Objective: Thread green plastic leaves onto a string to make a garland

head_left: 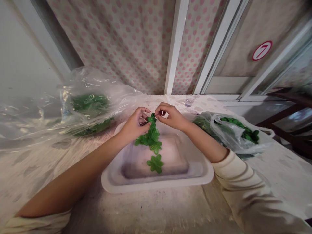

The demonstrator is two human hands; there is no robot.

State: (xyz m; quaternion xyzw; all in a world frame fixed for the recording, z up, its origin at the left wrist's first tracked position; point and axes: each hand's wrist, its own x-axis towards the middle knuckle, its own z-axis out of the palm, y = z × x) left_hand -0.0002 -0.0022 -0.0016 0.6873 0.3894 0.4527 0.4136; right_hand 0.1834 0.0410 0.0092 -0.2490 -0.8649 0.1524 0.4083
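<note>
Green plastic leaf strand point(150, 138), glossy, made of several lobed pieces, hanging from the hands above the far half of a shallow white plastic tray point(158, 186). One matching lobed leaf piece point(155, 164) sits lower, over the tray's middle; any link to the strand cannot be made out.

Left hand point(133, 126): fingers point(143, 112) curled and closed on the strand's upper part. Right hand point(170, 117): fingers point(162, 109) closed in a pinch at its top. The top end is hidden by the fingers.

Also on the counter point(36, 172): far left, a heap of green pieces point(90, 102) under crumpled clear plastic sheeting point(83, 81), partly obscured; right, a translucent white plastic bag point(234, 135) of green pieces, contents hard to separate; far, a small clear glass point(189, 100).
</note>
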